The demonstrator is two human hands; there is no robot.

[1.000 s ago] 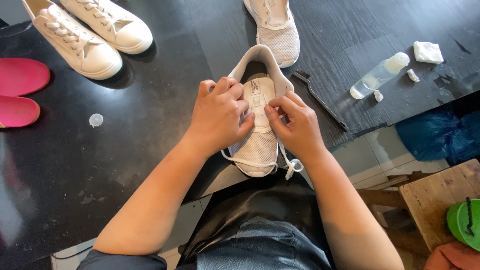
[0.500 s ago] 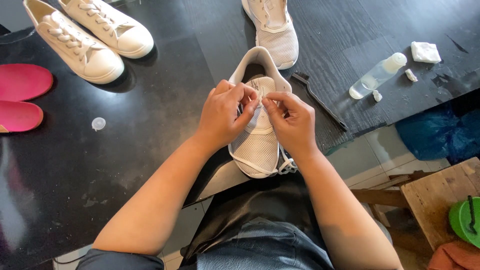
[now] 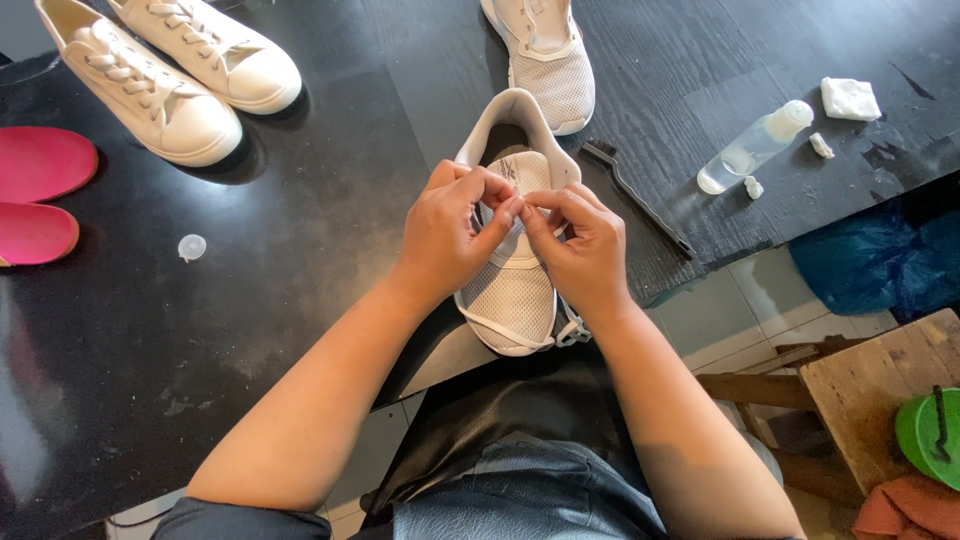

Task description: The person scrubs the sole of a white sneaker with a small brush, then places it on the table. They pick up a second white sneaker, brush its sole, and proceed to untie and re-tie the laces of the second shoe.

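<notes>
As hands (image 3: pixel 520 235) pinch, mesh sneaker (image 3: pixel 512 300), flat lace (image 3: pixel 500 325)

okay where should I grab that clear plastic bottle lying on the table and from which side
Probably across the middle of the clear bottle, coming down from above. It lies on its side on the black table, cap toward the far right, so its round body is exposed on top with space on both flanks.

Four white shoes were counted: two canvas sneakers (image 3: pixel 170 70) at far left and two mesh shoes, one (image 3: pixel 510 270) near centre and one (image 3: pixel 545 60) far. Two pink insoles (image 3: pixel 40 190) lay at left. One clear bottle (image 3: pixel 755 148), one black brush (image 3: pixel 640 200), one small cap (image 3: pixel 191 246) were present.
</notes>
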